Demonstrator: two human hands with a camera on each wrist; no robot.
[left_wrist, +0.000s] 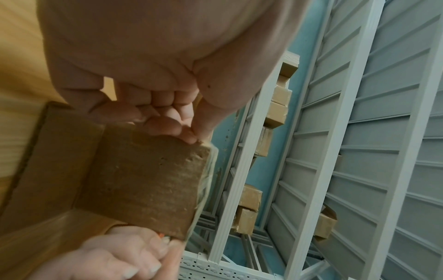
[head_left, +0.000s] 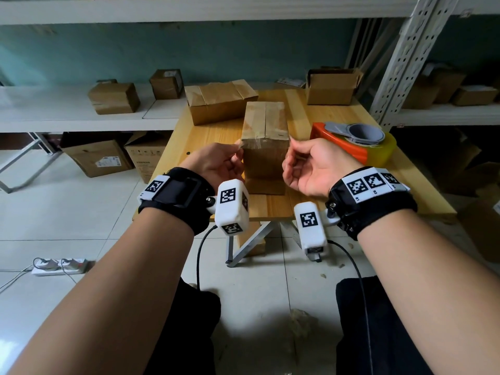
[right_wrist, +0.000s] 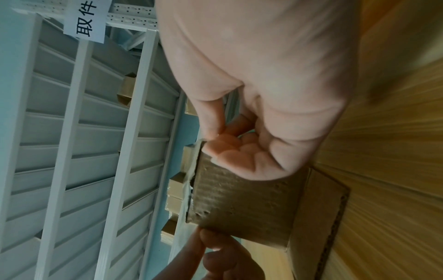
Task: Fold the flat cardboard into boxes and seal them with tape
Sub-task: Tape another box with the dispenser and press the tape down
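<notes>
The tall cardboard box [head_left: 263, 142] is standing upright mid-table, just beside the orange tape dispenser [head_left: 354, 143] — both hands are pinching a clear tape strip [head_left: 263, 139] across its top edge, left hand [head_left: 219, 165] and right hand [head_left: 313, 169] flanking the box, fingers curled tight.

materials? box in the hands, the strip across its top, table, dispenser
Box: brown corrugated cardboard, matte; fluted edge shows in the wrist views. Strip: clear plastic tape, glossy, with streaky glare, pinched at each end by the left hand and right hand. Table: light wood or wood-look laminate, visible grain. Dispenser: likely plastic, orange body, grey handle.
</notes>
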